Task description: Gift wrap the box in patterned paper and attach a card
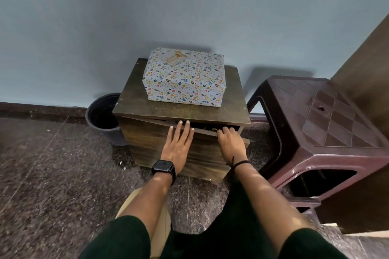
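A box wrapped in pale paper printed with small coloured shapes sits on the surface of a small dark wooden cabinet that stands against a blue-grey wall. The box lies toward the back of that surface, and a card rests on its top near the far left corner. The print on the card is too blurred to read.

Below the cabinet top, the front panel hangs tilted outward at its upper edge, which leaves a dark gap. What lies inside the gap cannot be made out.

The person's left hand lies flat against the front panel with straight fingers, their tips at the panel's upper edge; its grip is released and carries nothing. A dark watch sits on that wrist. The right hand has its fingers curled over the upper edge of the panel near its right end, a grip clasped on the panel. A black cord circles that wrist.

A black bucket stands on the speckled floor just beside the cabinet on the left. A brown plastic stool stands near it on the right.
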